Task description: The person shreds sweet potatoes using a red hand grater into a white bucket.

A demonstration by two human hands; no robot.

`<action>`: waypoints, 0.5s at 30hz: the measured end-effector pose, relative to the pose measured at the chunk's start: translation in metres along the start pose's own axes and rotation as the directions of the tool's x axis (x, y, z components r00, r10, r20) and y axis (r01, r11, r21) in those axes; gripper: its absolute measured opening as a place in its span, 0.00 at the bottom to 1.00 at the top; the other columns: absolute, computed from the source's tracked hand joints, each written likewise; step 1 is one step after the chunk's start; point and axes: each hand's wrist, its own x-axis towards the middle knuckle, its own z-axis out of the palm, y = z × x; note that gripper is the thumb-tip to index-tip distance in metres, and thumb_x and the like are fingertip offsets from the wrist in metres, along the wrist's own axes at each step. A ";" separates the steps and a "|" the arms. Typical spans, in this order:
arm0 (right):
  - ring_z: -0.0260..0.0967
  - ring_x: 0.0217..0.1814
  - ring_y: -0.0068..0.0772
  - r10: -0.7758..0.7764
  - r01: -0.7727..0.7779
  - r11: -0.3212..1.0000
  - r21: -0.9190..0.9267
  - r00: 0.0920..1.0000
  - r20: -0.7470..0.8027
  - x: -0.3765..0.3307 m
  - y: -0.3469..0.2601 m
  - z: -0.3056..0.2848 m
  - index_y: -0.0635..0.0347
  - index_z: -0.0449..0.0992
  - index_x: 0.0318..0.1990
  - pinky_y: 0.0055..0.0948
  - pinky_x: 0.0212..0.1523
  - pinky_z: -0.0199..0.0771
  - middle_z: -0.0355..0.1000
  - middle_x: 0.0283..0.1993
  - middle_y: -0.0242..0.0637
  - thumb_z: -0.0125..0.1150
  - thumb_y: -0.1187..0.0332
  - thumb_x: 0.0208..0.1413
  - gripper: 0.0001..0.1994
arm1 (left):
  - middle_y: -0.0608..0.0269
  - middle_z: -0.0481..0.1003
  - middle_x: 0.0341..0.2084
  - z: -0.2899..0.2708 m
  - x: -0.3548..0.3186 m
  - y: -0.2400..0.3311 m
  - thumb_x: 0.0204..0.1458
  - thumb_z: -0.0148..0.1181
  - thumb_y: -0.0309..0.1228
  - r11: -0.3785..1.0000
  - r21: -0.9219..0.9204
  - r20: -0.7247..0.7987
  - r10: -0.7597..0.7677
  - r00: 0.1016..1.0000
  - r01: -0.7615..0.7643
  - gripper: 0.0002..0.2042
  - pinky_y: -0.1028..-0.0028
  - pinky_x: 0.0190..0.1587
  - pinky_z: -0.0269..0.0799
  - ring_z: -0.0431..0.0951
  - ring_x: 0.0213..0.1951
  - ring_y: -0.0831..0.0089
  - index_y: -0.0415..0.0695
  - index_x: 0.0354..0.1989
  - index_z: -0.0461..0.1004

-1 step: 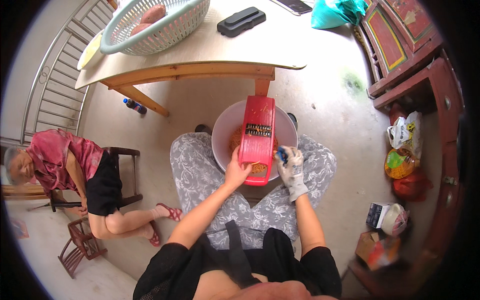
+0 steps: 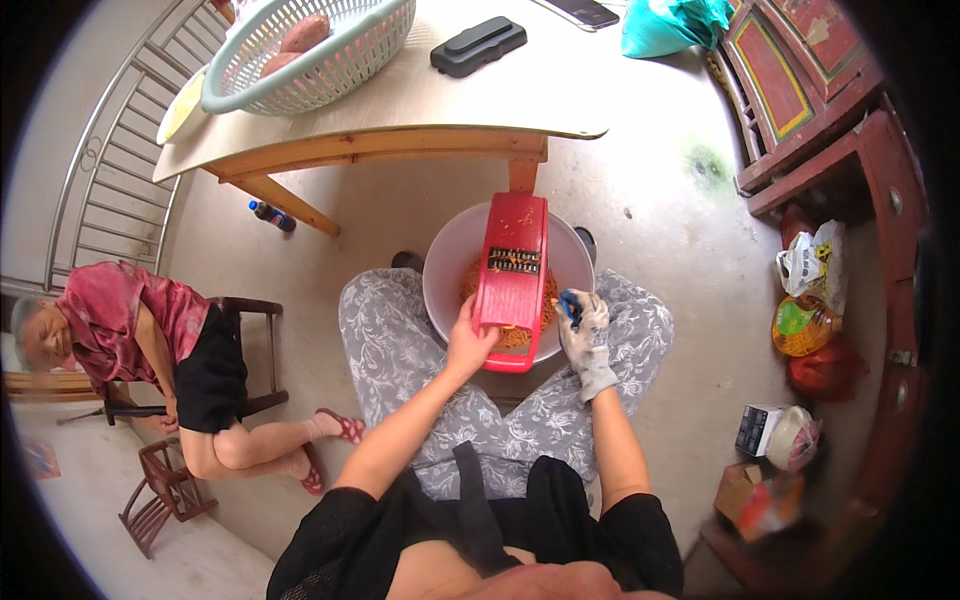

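A red slicing grater (image 2: 513,290) with a row of metal teeth lies tilted across a large whitish bowl (image 2: 438,262) between my knees. Orange shreds (image 2: 550,300) fill part of the bowl beneath it, and a few bits cling to the grater. Bare, my left hand (image 2: 470,345) is closed around the grater's lower left edge. My right hand (image 2: 585,325) wears a whitish glove with blue on the fingers. It is curled beside the bowl's right rim, just right of the grater; whatever is inside its fingers is hidden.
Ahead stands a table (image 2: 360,130) bearing a pale green basket (image 2: 330,70) of reddish tubers, a black case (image 2: 478,47) and a phone (image 2: 580,12). At left, a person (image 2: 150,340) sits on a chair. Bags (image 2: 825,365) and boxes (image 2: 757,430) lie by the red cabinet (image 2: 870,190).
My curled right hand has shifted slightly away from the grater's right edge. The grater's lower end sits a touch further left, still gripped by my left hand.
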 end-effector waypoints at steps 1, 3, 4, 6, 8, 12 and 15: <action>0.66 0.43 0.49 0.073 -0.069 0.996 0.064 0.996 -0.054 -0.001 0.006 0.006 0.58 0.73 0.42 0.44 0.46 0.66 0.70 0.39 0.45 0.62 0.65 0.51 0.13 | 0.57 0.74 0.43 -0.002 0.003 -0.011 0.48 0.55 0.20 0.974 -0.208 -0.049 0.079 0.996 -0.088 0.31 0.77 0.50 0.68 0.75 0.46 0.74 0.35 0.63 0.52; 0.67 0.47 0.50 0.231 -0.221 0.960 0.172 0.972 -0.044 -0.005 0.018 0.013 0.59 0.73 0.44 0.43 0.50 0.66 0.71 0.43 0.48 0.62 0.64 0.52 0.14 | 0.58 0.69 0.51 -0.014 -0.005 0.024 0.50 0.52 0.18 0.978 -0.207 0.045 -0.001 0.999 0.010 0.28 0.77 0.56 0.63 0.70 0.53 0.75 0.31 0.61 0.54; 0.66 0.49 0.51 0.185 -0.176 0.973 0.151 0.982 -0.044 -0.005 0.016 0.017 0.60 0.73 0.46 0.44 0.52 0.65 0.70 0.45 0.49 0.62 0.63 0.53 0.15 | 0.57 0.69 0.52 -0.026 -0.014 0.029 0.50 0.53 0.18 0.979 -0.202 0.033 0.021 0.999 -0.014 0.28 0.77 0.56 0.63 0.69 0.53 0.75 0.31 0.61 0.54; 0.65 0.53 0.53 0.091 -0.087 0.992 0.091 0.995 -0.039 -0.004 0.017 0.020 0.60 0.71 0.50 0.44 0.55 0.64 0.68 0.49 0.51 0.61 0.62 0.53 0.18 | 0.59 0.73 0.44 -0.040 -0.031 0.033 0.51 0.53 0.19 0.981 -0.170 -0.009 0.095 0.995 -0.095 0.28 0.77 0.48 0.69 0.74 0.44 0.76 0.33 0.62 0.53; 0.62 0.56 0.54 0.139 -0.131 0.986 0.101 0.987 -0.080 -0.007 0.021 0.022 0.60 0.68 0.53 0.45 0.57 0.62 0.66 0.53 0.54 0.61 0.62 0.53 0.21 | 0.61 0.74 0.38 -0.056 -0.049 0.065 0.51 0.53 0.19 0.994 -0.044 0.091 -0.092 0.992 0.097 0.30 0.79 0.40 0.71 0.74 0.35 0.78 0.36 0.63 0.50; 0.60 0.58 0.56 0.170 -0.159 0.969 0.191 0.984 -0.046 -0.009 0.021 0.025 0.62 0.64 0.57 0.47 0.57 0.61 0.62 0.56 0.57 0.60 0.60 0.54 0.25 | 0.64 0.73 0.27 -0.081 -0.059 0.081 0.54 0.54 0.23 0.745 -0.504 0.278 -0.338 0.899 0.436 0.25 0.75 0.34 0.73 0.73 0.27 0.77 0.36 0.59 0.55; 0.62 0.56 0.54 0.139 -0.132 0.974 0.184 0.990 -0.023 -0.010 0.013 0.028 0.63 0.64 0.57 0.45 0.56 0.63 0.64 0.54 0.55 0.60 0.60 0.55 0.26 | 0.63 0.72 0.25 -0.068 -0.032 0.100 0.57 0.50 0.25 0.316 -0.858 0.177 -0.556 0.812 0.404 0.09 0.69 0.39 0.74 0.75 0.32 0.72 0.35 0.44 0.67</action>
